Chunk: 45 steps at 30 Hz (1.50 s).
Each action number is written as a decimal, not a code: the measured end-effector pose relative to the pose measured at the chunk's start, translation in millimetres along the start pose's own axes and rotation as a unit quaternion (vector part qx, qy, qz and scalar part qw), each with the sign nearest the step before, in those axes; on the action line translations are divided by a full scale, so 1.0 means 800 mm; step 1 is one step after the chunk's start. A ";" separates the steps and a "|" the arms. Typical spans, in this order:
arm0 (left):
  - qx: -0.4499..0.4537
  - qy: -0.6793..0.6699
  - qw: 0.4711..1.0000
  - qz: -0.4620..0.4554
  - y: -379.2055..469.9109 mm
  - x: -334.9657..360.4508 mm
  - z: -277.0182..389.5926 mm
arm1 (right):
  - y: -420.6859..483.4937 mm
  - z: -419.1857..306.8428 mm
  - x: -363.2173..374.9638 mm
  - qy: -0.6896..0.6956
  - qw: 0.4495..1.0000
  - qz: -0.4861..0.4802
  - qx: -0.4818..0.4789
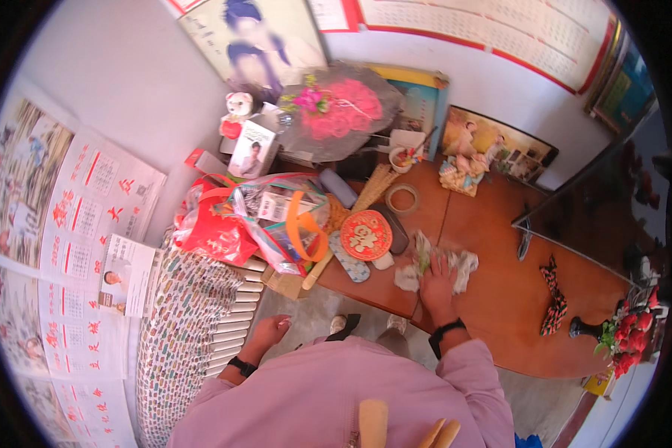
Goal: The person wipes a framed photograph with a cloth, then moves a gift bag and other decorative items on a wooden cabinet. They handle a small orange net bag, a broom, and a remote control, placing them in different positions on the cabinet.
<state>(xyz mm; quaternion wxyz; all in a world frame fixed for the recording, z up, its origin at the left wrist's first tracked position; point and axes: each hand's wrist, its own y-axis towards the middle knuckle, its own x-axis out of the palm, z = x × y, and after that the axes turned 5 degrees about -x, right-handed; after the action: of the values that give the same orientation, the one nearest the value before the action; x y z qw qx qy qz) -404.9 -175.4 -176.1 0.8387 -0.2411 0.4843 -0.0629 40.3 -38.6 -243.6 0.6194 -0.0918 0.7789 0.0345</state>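
My right hand [439,283] lies palm down on a crumpled whitish cloth [466,265] with green marks, pressed on the brown wooden tabletop [481,313]. The fingers are spread over the cloth, not closed round it. My left hand [273,330] hangs beyond the table's front edge, fingers curled; whether anything is in it cannot be told. Left of the cloth lie a round red fan-like disc with gold pattern [366,235], a patterned light-blue case [349,259] and a dark flat object [391,224]. A roll of tape [402,199] is behind them.
A red plastic bag [213,235] and a clear bag with orange handles [308,229] are at the left. Behind stand a wrapped pink bouquet [344,109] and a figurine [463,171]. A dark screen [599,201], a checked cloth strip [553,299] and a flower vase [585,329] are at the right.
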 end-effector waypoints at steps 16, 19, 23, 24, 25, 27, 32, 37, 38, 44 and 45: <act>-0.003 -0.385 0.913 0.135 0.096 -0.049 -0.074 | -0.169 0.050 -0.034 0.036 0.969 0.070 0.233; 0.064 -0.479 0.862 0.154 0.113 -0.084 -0.046 | -0.136 0.041 -0.071 -0.011 0.965 0.077 0.251; 0.069 -0.487 0.846 0.209 0.138 -0.139 0.007 | -0.079 -0.015 -0.091 0.104 0.971 0.177 0.119; 0.070 -0.491 0.837 0.232 0.149 -0.153 0.021 | -0.064 -0.033 -0.095 0.146 0.967 0.178 0.108; 0.064 -0.495 0.829 0.253 0.163 -0.168 0.035 | -0.048 -0.053 -0.101 0.158 0.970 0.164 0.079; 0.065 -0.530 0.797 0.283 0.187 -0.181 0.060 | -0.017 -0.096 -0.113 0.152 0.980 0.123 0.047; -0.042 -0.452 0.804 0.385 0.227 -0.180 0.096 | 0.045 -0.189 -0.140 0.432 0.902 0.021 0.002; -0.022 -0.541 0.793 0.278 0.216 -0.173 0.082 | 0.091 -0.220 -0.131 0.432 0.900 0.040 -0.034; 0.018 -0.555 0.785 0.276 0.215 -0.173 0.073 | 0.097 -0.225 -0.129 0.480 0.872 0.063 -0.067; 0.044 -0.507 0.826 0.242 0.205 -0.141 0.030 | 0.129 -0.272 -0.174 0.597 0.799 0.019 0.068; 0.055 -0.517 0.822 0.234 0.201 -0.136 0.029 | 0.135 -0.281 -0.183 0.600 0.797 0.031 0.064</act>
<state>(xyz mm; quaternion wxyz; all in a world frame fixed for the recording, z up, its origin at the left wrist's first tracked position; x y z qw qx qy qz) -462.7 9.9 -156.4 0.9675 -0.0709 0.0174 0.2421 -163.6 44.7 -56.0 0.0314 -0.0303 0.9973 -0.0583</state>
